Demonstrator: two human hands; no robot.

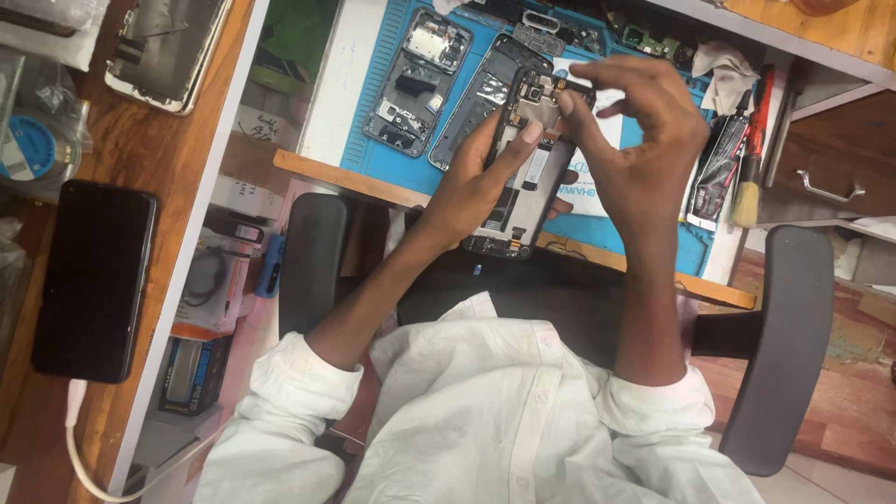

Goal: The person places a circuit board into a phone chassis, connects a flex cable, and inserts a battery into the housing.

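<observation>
The left hand (pixel 471 191) cradles the opened phone (pixel 523 163), light, stiff, fragile; edges are safest. Right hand (pixel 639 140) fingertips pinch, seemingly, a small part.

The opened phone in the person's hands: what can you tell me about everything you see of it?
The opened phone is a dark slim slab with its back cover off, baring a metal shield, a small camera part near the top, a pale strip down the middle and connectors at the bottom end. It is held tilted above the blue work mat. The left hand cradles it from below, one finger lying across its inside. The right hand pinches at its top edge; what the fingertips grip is too small to tell.
</observation>
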